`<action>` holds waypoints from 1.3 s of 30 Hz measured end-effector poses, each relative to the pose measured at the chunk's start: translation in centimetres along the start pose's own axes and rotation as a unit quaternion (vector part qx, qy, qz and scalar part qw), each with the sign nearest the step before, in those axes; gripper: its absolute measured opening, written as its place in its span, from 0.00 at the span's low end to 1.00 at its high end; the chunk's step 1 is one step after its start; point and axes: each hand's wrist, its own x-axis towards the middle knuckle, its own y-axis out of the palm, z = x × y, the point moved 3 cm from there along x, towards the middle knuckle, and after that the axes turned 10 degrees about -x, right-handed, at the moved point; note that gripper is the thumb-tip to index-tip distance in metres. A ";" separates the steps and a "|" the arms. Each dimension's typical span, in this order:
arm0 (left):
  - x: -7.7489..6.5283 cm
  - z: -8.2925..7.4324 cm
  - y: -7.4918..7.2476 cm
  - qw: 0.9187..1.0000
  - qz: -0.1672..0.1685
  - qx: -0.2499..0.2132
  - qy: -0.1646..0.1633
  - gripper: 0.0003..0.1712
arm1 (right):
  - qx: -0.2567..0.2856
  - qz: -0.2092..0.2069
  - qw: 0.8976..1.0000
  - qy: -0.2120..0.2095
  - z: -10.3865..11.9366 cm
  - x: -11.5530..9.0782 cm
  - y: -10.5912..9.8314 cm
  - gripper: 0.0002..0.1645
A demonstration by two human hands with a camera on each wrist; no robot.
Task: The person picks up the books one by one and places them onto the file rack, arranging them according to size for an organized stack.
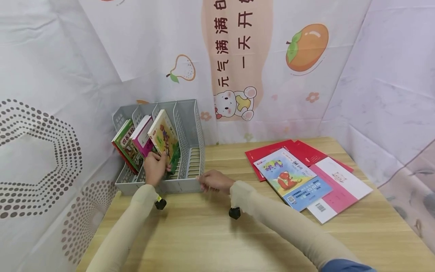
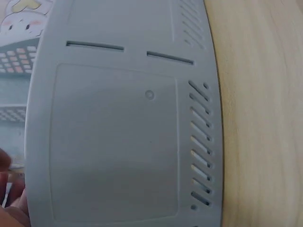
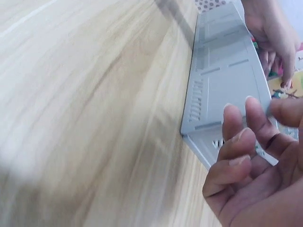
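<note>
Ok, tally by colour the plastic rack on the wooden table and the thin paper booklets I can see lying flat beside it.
Grey plastic rack: 1
Flat red booklets: 2
Blue illustrated booklet: 1
Pink-and-white booklet: 1
Total visible: 5

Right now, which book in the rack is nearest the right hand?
The yellow-covered book, rightmost of those in the grey rack; the purple book and green book sit farther left.
</note>
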 end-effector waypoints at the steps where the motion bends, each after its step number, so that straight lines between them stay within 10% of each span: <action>1: -0.1 0.0 -0.1 1.000 0.001 0.002 -0.004 0.21 | -0.001 0.002 1.000 -0.003 -0.1 -0.1 -0.2 0.30; 6: -0.7 -0.2 0.0 1.000 0.017 0.024 -0.008 0.29 | -0.023 -0.021 0.999 -0.013 -0.9 -0.4 -0.8 0.30; 19: -2.5 -2.6 3.8 0.980 0.118 0.053 0.152 0.24 | -0.142 -0.185 0.970 -0.069 -2.6 -1.2 -3.9 0.17; 39: -5.3 -4.2 10.4 0.937 0.263 0.125 0.192 0.30 | -0.230 -0.211 0.950 -0.010 -5.6 -3.9 -8.0 0.34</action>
